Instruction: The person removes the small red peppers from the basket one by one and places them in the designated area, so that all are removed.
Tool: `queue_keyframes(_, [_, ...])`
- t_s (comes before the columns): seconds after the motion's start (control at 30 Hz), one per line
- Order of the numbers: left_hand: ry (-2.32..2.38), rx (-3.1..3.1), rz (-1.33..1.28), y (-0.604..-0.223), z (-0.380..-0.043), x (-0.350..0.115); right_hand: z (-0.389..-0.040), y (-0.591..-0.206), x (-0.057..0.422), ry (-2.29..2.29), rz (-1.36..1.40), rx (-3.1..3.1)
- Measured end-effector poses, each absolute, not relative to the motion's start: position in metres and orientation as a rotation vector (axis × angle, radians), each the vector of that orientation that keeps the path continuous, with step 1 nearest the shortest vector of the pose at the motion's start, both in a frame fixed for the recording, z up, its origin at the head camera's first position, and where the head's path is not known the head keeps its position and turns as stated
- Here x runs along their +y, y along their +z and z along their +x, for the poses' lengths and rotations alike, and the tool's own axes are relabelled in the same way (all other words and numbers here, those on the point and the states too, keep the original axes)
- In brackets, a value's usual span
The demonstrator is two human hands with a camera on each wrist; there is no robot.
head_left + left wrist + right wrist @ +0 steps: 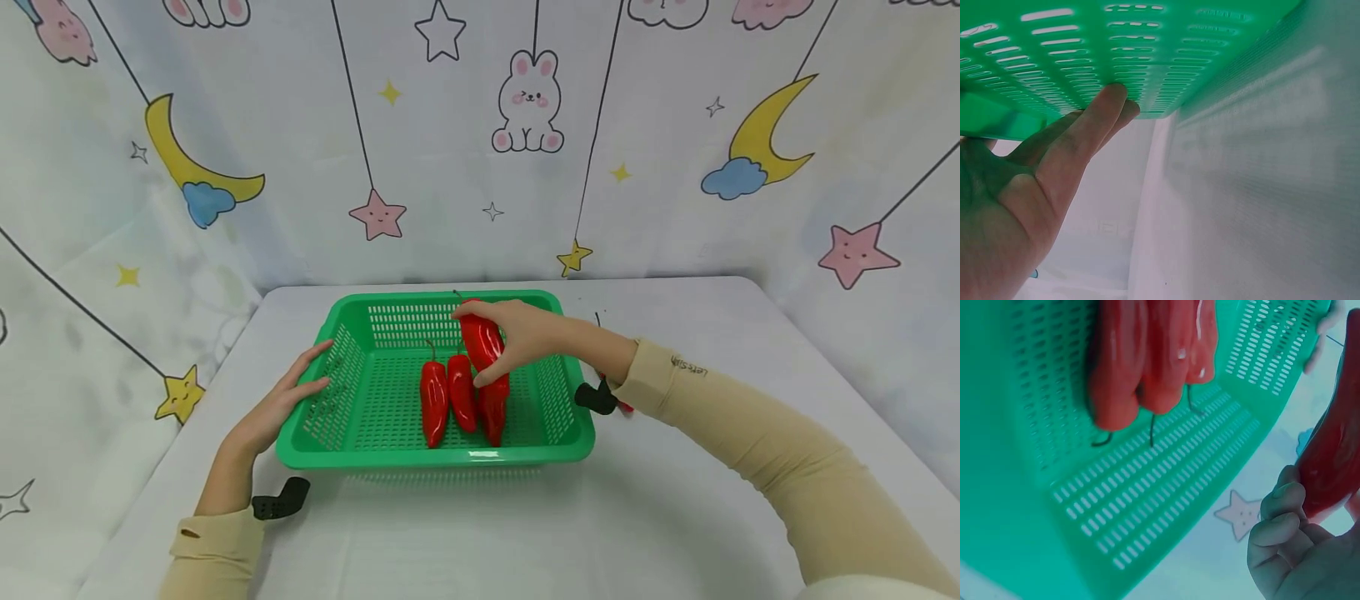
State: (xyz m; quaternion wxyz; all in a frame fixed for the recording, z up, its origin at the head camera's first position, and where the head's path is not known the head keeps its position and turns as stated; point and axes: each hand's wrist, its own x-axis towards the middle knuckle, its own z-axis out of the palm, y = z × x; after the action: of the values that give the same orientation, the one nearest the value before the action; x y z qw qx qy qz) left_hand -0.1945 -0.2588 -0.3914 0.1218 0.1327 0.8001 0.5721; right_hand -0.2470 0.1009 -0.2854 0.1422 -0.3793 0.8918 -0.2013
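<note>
Near edge: tan left sleeve (pixel 213 554) and right sleeve (pixel 765 450), a black wrist camera on each arm, left camera (pixel 283 498) and right camera (pixel 597 398). Pale surface (pixel 450 533) lies between the arms.

Left hand (pixel 270 412): at the left end of the green basket (pixel 435 457). Its grip is spread, fingers nearly straight, thumb and forefinger apart with their tips at the rim. The left wrist view shows fingertips against the slotted outer wall. Whether it bears any weight: cannot tell.

Basket: on the surface, three peppers (pixel 433 404) inside, red and glossy, side by side right of the middle, stems pointing to the far wall.

Right hand (pixel 525 333): over the far right part of the basket. Its grip is clamped on the held pepper (pixel 482 335), also red; fingers curl near the stem end, thumb presses lower down, the two parted by the pepper's body. The right wrist view shows a gap between the held pepper and the other three.

Right of the basket: a red item (pixel 626 409) on the surface, mostly hidden by the right wrist; a thin dark stem shows beyond.

Farthest: pale cloth (pixel 300 125) printed with moons, stars, clouds and a rabbit.
</note>
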Motion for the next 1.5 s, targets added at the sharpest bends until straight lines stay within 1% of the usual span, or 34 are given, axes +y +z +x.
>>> queue_keyframes(0.23, [1.676, 2.335, 0.387, -0.39, -0.195, -0.259, -0.247, -0.282, 0.125, -0.633, -1.072, 2.592])
queue_keyframes(0.83, [1.694, 2.311, 0.372, -0.39, -0.195, -0.258, -0.243, -0.277, 0.192, -0.783, -0.904, 2.664])
queue_keyframes(1.13, [1.683, 2.327, 0.365, -0.39, -0.194, -0.259, -0.243, -0.276, 0.211, -0.851, -0.897, 2.67])
queue_keyframes(1.5, [1.69, 2.325, 0.375, -0.391, -0.195, -0.259, -0.241, -0.278, 0.23, -0.838, -0.806, 2.721])
